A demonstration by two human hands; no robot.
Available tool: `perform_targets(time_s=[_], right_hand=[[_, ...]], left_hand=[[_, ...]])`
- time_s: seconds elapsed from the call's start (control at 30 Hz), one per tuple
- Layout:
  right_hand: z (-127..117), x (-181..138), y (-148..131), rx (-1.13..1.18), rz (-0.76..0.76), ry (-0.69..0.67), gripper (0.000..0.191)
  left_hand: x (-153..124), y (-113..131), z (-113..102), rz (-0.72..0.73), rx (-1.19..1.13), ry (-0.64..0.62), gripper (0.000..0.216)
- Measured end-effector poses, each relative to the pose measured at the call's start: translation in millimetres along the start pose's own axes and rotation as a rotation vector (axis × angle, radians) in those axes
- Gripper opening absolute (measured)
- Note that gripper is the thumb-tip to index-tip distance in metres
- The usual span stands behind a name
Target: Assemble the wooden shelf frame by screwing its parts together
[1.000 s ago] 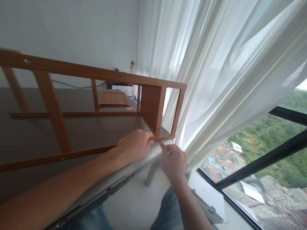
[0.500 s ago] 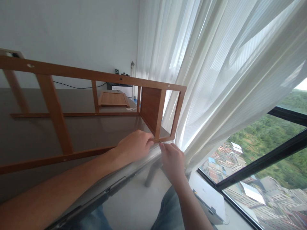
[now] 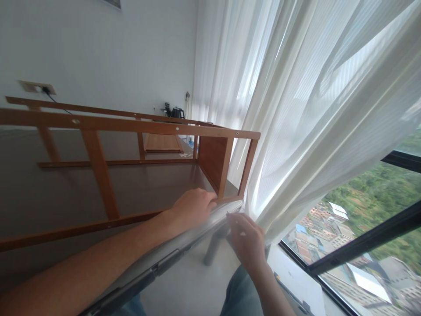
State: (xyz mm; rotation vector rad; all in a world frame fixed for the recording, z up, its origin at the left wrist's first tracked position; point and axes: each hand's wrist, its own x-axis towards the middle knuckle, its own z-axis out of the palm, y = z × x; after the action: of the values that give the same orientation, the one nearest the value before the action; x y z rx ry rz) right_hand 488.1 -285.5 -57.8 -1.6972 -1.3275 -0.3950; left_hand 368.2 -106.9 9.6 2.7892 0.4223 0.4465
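Observation:
A wooden shelf frame (image 3: 138,128) lies on its side on a dark brown table (image 3: 49,193). My left hand (image 3: 194,206) rests on the frame's lower rail near its right end, fingers curled over the rail. Just below the table's edge, my right hand (image 3: 246,237) is pinched on a small thin thing, perhaps a screw or a small tool, which I cannot make out. It is a little apart from the frame's corner.
A loose wooden panel (image 3: 162,142) lies on the table behind the frame. White curtains (image 3: 296,109) hang right of the table, before a large window (image 3: 368,237) overlooking buildings. A kettle (image 3: 177,112) stands far back by the wall. A wall socket (image 3: 34,86) is at left.
The view has tilted and shifted. My right hand has dropped away from the frame's corner to below the table edge. My left hand stays on the rail.

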Motion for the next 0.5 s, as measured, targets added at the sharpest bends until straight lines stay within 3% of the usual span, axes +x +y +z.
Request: perform_targets(time_s=[0.2,0.5], right_hand=[[13.0,-28.3,12.6,0.147,0.073,-0.032,0.02],[15.6,-43.8,5.7,0.223,0.122,0.07,0.028]], left_hand=[[4.9,-4.7,21.4,0.009,0.079,-0.014,0.028],[12.7,-12.9,43.0,-0.003,0.123,-0.052,0.03]])
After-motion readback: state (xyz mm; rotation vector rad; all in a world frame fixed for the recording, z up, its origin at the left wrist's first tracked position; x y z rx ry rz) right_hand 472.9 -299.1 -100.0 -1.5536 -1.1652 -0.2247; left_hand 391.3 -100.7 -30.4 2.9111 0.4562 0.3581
